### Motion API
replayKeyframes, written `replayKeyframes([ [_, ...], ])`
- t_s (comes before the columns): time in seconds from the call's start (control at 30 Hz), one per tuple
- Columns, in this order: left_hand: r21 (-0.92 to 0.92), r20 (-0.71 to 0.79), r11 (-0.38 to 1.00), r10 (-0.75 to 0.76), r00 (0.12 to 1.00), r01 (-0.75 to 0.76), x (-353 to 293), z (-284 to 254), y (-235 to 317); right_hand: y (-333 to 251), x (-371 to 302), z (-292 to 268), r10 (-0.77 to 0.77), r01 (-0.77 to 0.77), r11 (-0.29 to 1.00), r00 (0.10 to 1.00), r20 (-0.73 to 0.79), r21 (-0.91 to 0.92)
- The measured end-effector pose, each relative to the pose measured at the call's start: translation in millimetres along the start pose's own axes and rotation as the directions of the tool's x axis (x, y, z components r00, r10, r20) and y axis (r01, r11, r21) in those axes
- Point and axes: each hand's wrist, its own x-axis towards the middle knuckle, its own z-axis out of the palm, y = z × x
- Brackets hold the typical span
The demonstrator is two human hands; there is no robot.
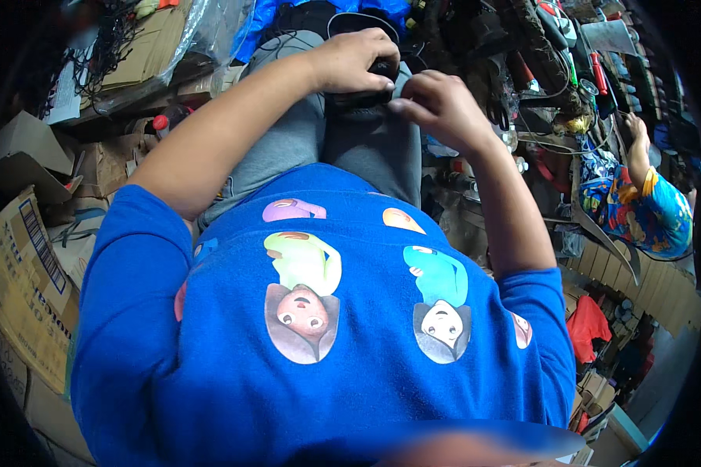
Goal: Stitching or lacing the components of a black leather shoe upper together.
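Observation:
My left hand (356,64) is closed around a black object (358,100) that lies over my grey-trousered thighs. It has a dark, rounded form with a thin curved rim at its far end, and may be a shoe; much of it is hidden under my fingers. Just right of it, my right hand (440,109) is raised with the fingers curled in and the thumb toward the index finger. Whatever sits in that pinch, if anything, is too small to see.
Flattened cardboard (31,288) and an open box (35,152) stand at the left. Tools and cables crowd the far right, with a red-handled tool (598,74) among them. Another person's arm in a colourful sleeve (662,214) reaches in at the right, near a red bag (588,327).

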Motion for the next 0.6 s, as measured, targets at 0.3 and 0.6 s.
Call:
replayKeyframes([
  [0.3, -0.066, 0.131, 0.987, -0.140, 0.981, 0.150, 9.9, 0.6, 1.1, -7.0, -1.4, 6.4, -0.052, 0.051, 0.999, 0.985, 0.167, 0.011],
  [0.6, -0.008, 0.206, 0.988, -0.150, 0.967, 0.154, 21.0, -10.8, 0.6, -24.9, -41.7, -16.6, 0.232, -0.202, 0.925, 0.971, -0.057, 0.322],
])
